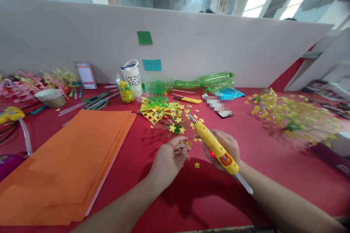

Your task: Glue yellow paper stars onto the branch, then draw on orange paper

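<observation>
My right hand (225,145) is wrapped round the handle of a yellow hot glue gun (216,145). The gun's metal nozzle points up and to the left, and a clear glue stick (244,183) sticks out of its back end. My left hand (168,158) is closed, its fingers curled in to the thumb; whatever lies between the fingertips is hidden or too small to name. Just beyond it is a green plastic piece with thin strips (177,129), some tipped with yellow paper stars. A pile of loose yellow stars (154,114) lies behind, and a single star (197,165) lies nearer me.
Orange sheets (65,160) are stacked on the red table at left. Behind stand a white cup (132,80), green plastic bottles (216,79) and a yellow cutter knife (191,100). Scissors (98,103) lie back left. A finished-looking star spray (292,116) rests at right.
</observation>
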Demonstrator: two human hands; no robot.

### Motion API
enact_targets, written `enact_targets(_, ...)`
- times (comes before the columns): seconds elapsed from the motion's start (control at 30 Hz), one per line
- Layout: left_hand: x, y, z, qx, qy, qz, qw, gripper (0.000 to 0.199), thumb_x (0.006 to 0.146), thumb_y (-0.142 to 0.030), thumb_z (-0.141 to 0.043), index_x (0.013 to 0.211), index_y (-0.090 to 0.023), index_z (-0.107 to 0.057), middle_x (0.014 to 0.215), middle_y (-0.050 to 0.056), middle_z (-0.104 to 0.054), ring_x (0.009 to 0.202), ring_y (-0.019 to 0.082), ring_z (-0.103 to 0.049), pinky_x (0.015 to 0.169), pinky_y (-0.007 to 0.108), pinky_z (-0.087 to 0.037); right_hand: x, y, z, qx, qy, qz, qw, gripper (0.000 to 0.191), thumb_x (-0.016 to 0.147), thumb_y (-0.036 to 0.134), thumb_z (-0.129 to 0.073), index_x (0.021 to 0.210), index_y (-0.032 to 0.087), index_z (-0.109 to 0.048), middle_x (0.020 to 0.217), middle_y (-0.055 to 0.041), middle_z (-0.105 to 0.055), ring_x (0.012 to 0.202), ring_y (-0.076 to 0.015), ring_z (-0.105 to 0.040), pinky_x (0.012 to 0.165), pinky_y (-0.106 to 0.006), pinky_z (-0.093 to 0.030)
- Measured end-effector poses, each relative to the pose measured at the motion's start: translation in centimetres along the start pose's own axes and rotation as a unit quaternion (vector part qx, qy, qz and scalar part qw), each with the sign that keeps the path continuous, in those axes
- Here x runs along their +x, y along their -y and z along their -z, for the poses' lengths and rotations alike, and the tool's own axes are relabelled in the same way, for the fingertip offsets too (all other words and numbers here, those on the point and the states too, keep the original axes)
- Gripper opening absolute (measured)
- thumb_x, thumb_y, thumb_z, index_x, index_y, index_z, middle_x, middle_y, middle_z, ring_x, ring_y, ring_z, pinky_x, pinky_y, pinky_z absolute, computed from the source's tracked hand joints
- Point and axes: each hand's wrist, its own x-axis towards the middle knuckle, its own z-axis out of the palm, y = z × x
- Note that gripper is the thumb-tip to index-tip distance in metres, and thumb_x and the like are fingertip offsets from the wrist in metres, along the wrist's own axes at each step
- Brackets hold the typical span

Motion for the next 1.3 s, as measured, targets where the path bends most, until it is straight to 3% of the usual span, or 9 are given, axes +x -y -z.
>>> enact_targets(0.17,-0.6,-0.5,1.0,0.173,-0.01,-0.035,0.984,0.038,0.081,-0.02,-0.044,0.118,-0.018,-0.052,0.074,0.001,-0.067,0.059,0.013,-0.062,0.057,0.022,-0.046,0.3,0.2,0.3,0.014,-0.009,0.003,1.0,0.017,0.071,0.014,-0.058,0.065,0.021,-0.044,0.061,0.0007,-0.052,0.054,-0.0132,-0.054,0.054,-0.027,-0.047)
enact_targets(0.37,-1.0,-1.3,1.5,0.37,-0.059,-0.084,0.923,0.043,0.08,-0.018,-0.044,0.122,-0.018,-0.052,0.06,-0.001,-0.062,0.049,0.014,-0.055,0.049,0.023,-0.038,0.4,0.0,0.5,0.002,-0.028,0.007,1.0,0.016,0.07,0.013,-0.057,0.064,0.021,-0.044,0.059,0.0015,-0.052,0.053,-0.0129,-0.055,0.053,-0.026,-0.046)
enact_targets(0.53,-1.7,-1.2,2.1,0.445,-0.103,-0.246,0.855,0.034,0.081,-0.018,-0.045,0.113,-0.014,-0.057,0.06,0.003,-0.064,0.05,0.015,-0.057,0.052,0.026,-0.039,0.4,0.2,0.8,-0.011,-0.045,-0.004,0.999,0.012,0.071,0.016,-0.058,0.067,0.021,-0.048,0.06,0.0008,-0.053,0.049,-0.0123,-0.052,0.048,-0.025,-0.043)
enact_targets(0.67,-2.2,-1.0,1.7,0.463,0.026,-0.392,0.795,0.023,0.086,-0.021,-0.045,0.101,-0.016,-0.061,0.07,0.006,-0.066,0.059,0.016,-0.059,0.056,0.027,-0.041,0.7,0.4,1.0,-0.03,-0.065,-0.026,0.997,0.005,0.073,0.017,-0.056,0.073,0.021,-0.053,0.063,-0.001,-0.058,0.049,-0.0138,-0.053,0.048,-0.027,-0.043)
enact_targets(0.77,-1.7,-0.4,0.3,0.514,0.106,-0.356,0.773,0.023,0.089,-0.021,-0.042,0.1,-0.016,-0.061,0.074,0.007,-0.065,0.063,0.018,-0.06,0.057,0.027,-0.042,0.8,0.3,1.0,-0.009,-0.064,-0.016,0.998,0.007,0.072,0.015,-0.056,0.07,0.02,-0.051,0.062,0.0001,-0.056,0.047,-0.0123,-0.051,0.046,-0.025,-0.042)
enact_targets(0.93,-0.6,1.0,-1.3,0.552,0.139,-0.307,0.763,0.027,0.09,-0.018,-0.037,0.084,-0.013,-0.062,0.072,0.008,-0.064,0.058,0.019,-0.06,0.054,0.028,-0.042,0.7,0.2,0.8,-0.014,-0.058,-0.007,0.998,0.014,0.07,0.015,-0.057,0.064,0.021,-0.046,0.058,0.0012,-0.051,0.049,-0.0128,-0.052,0.048,-0.025,-0.042)
enact_targets(1.17,-0.9,1.0,-1.3,0.541,0.156,-0.312,0.765,0.024,0.086,-0.009,-0.037,0.083,-0.011,-0.061,0.075,0.01,-0.064,0.063,0.021,-0.06,0.057,0.029,-0.043,0.6,0.1,0.7,-0.021,-0.063,0.002,0.998,0.014,0.073,0.018,-0.056,0.064,0.021,-0.047,0.058,0.001,-0.052,0.053,-0.0134,-0.054,0.052,-0.026,-0.045)
enact_targets(1.23,-1.2,0.6,-1.1,0.493,0.14,-0.301,0.804,0.024,0.087,-0.014,-0.039,0.084,-0.012,-0.063,0.075,0.01,-0.065,0.065,0.02,-0.061,0.06,0.029,-0.044,0.5,0.0,0.7,-0.022,-0.066,0.001,0.998,0.012,0.073,0.017,-0.057,0.066,0.021,-0.048,0.06,0.0005,-0.054,0.053,-0.0132,-0.054,0.051,-0.026,-0.044)
enact_targets(1.3,-1.4,-0.1,-0.9,0.381,0.103,-0.267,0.879,0.023,0.089,-0.02,-0.042,0.087,-0.016,-0.065,0.077,0.007,-0.067,0.068,0.018,-0.062,0.064,0.028,-0.045,0.4,0.0,0.7,-0.017,-0.059,-0.003,0.998,0.01,0.073,0.018,-0.057,0.068,0.021,-0.05,0.062,-0.0004,-0.056,0.053,-0.0132,-0.054,0.05,-0.026,-0.044)
